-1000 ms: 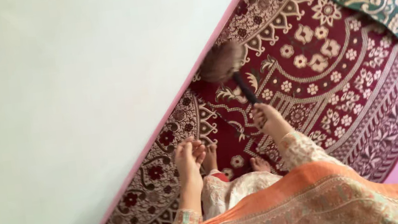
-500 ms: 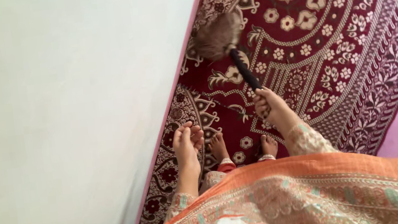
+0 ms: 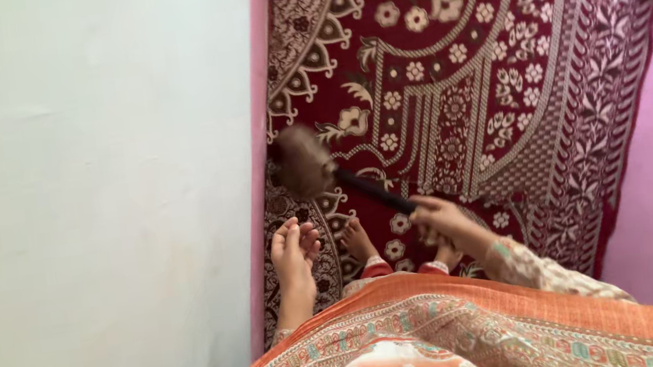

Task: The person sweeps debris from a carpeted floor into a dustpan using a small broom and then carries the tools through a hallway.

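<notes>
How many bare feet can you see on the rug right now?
2: the left foot sits on the patterned red rug between the hands; the right foot is mostly hidden under the right hand holding the feather duster.

**Fluffy duster held low beside the wall**

The duster (image 3: 325,171) has a round, fuzzy grey-brown head and a thin black handle. It lies slanted, head to the far left and handle running down to the near right. The head hangs over the left edge of the patterned rug, just beside the pink strip at the foot of the pale wall. The near end of the handle is hidden inside a closed grip. The head looks slightly blurred.
</notes>
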